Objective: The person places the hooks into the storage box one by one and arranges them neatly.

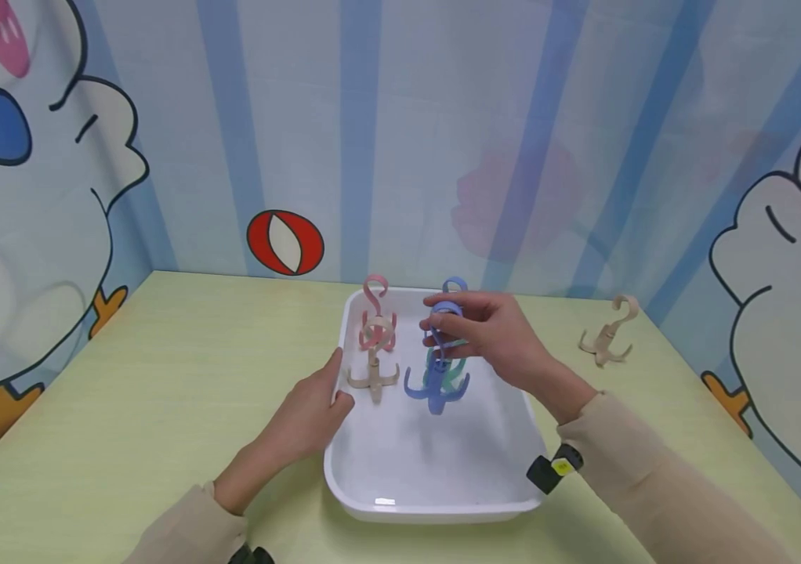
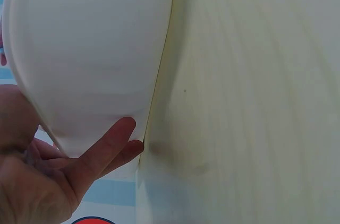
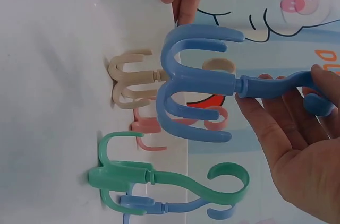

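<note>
A blue four-pronged hanging hook [image 3: 199, 83] hangs over a white tray [image 1: 443, 511], its prongs downward. My right hand [image 1: 506, 335] grips the hook by its curved top. My left hand [image 1: 302, 415] holds the tray's left side, thumb over the rim and fingers against the outer wall [image 2: 95, 54]. Inside the tray stand a beige hook [image 1: 374, 380], a pink hook [image 3: 146, 126] behind it, a green hook [image 3: 122, 177] and a second blue hook [image 3: 143, 203]. In the head view the held hook partly covers the green one.
Another beige hook [image 1: 605, 341] stands on the pale yellow table [image 1: 182, 376], right of the tray. A striped blue cloth backdrop [image 1: 400, 157] with cartoon figures rises behind the table and at both sides.
</note>
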{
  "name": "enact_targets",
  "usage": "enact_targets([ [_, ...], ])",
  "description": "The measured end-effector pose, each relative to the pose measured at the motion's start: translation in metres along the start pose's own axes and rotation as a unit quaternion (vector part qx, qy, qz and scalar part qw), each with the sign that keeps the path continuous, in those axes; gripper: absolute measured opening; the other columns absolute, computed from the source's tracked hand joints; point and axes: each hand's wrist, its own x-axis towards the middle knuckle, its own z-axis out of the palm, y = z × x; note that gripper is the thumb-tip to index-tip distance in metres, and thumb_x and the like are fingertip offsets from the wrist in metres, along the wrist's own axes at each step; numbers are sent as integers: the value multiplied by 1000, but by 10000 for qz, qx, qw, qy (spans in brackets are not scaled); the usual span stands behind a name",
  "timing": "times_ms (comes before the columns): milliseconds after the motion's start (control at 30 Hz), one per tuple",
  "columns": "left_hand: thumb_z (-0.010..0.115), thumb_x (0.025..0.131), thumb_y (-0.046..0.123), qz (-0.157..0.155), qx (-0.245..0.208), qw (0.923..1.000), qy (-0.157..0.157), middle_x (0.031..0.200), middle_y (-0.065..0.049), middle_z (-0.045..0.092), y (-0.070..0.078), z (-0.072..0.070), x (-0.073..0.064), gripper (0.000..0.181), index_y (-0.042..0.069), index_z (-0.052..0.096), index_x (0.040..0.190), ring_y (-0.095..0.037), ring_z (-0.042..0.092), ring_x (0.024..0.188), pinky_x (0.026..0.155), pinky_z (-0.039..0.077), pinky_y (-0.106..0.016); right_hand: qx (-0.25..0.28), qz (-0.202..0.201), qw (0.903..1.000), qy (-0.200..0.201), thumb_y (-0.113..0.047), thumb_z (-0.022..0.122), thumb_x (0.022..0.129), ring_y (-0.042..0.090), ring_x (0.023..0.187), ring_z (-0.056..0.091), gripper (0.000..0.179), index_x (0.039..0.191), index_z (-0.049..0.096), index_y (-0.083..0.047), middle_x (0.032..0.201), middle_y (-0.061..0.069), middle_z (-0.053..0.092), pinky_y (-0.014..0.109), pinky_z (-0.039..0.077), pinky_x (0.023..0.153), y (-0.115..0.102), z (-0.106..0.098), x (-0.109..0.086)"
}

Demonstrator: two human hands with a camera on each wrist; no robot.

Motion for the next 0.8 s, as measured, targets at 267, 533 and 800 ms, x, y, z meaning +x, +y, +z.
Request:
enact_targets([
  [267, 50, 101, 10, -73, -30, 10000, -17, 161, -28, 46, 0, 0, 0, 74, -6, 20, 166, -28, 67, 102, 65, 57, -29, -364, -84, 9983, -448, -11, 70, 100, 35, 102, 79, 37, 136, 69, -1, 120, 20, 77, 44, 64, 85, 1, 21, 2],
  [533, 52, 100, 9, -98, -95, 9999, -35, 156, -29, 51, 1, 0, 0, 74, -4, 20, 166, -26, 67, 95, 63, 56, -29, -430, -83, 9964, -732, -10, 74, 97, 32, 101, 79, 36, 132, 72, -1, 118, 18, 78, 44, 64, 83, 5, 39, 3],
  [800, 53, 100, 9, 59, -1, 10000, 37, 148, -29, 58, -1, 1, 2, 74, -5, 23, 165, -26, 67, 94, 68, 59, -31, -407, 8, 9951, -899, -8, 74, 97, 27, 108, 76, 38, 135, 71, -2, 127, 18, 75, 43, 64, 86, 8, 51, 4],
])
